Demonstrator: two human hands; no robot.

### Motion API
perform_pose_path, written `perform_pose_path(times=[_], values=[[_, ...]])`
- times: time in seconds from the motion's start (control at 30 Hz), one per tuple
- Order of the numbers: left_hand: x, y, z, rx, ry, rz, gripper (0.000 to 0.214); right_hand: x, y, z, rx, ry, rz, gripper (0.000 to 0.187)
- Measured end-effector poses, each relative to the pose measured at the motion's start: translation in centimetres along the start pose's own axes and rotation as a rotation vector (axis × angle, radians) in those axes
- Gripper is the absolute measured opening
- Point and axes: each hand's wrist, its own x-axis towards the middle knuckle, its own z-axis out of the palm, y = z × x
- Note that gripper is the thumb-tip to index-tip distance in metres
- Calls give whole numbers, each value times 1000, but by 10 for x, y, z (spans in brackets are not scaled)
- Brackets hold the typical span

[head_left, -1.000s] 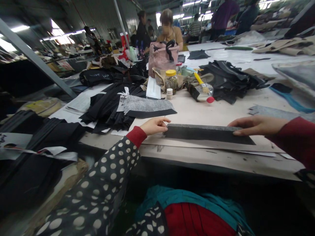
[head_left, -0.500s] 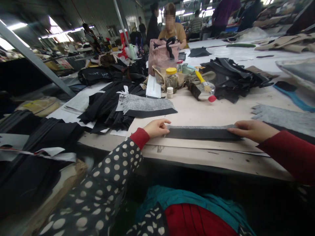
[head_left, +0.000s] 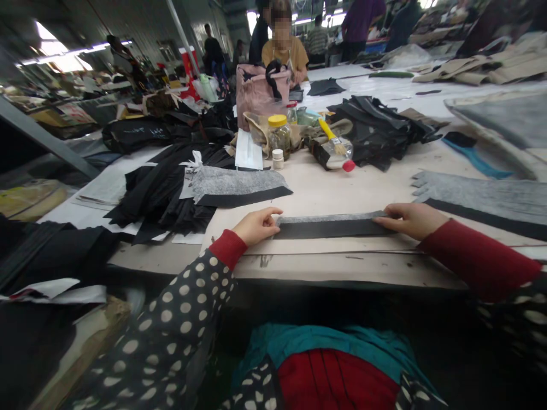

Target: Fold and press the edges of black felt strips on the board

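A long fabric strip (head_left: 329,229), black with a grey fuzzy upper edge, lies stretched across the near part of the table. My left hand (head_left: 257,225) pinches its left end between thumb and fingers. Its right end is pinched by my right hand (head_left: 412,220). Beyond my left hand rests a stack of grey pieces with black borders (head_left: 243,183). Similar grey and black pieces (head_left: 487,196) lie past my right hand.
Behind the strip stand a yellow-lidded jar (head_left: 279,136), a small white bottle (head_left: 277,160) and a yellow-handled brush (head_left: 331,134). A pink bag (head_left: 256,94) is farther back, with a co-worker (head_left: 294,54) behind it. Black fabric piles (head_left: 166,182) lie left.
The view has turned a little to the right, so the scene sits farther left. Both hands keep their hold on the strip, which looks almost unchanged on the table.
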Motion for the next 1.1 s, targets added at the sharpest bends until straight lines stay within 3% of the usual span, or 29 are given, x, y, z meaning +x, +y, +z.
perform_pose_path(times=[0.43, 1.1], values=[[-4, 4, 4, 139, 39, 7, 42, -2, -1, 10, 24, 114, 15, 33], [-5, 7, 3, 215, 29, 2, 40, -5, -2, 13, 4, 144, -40, 29]])
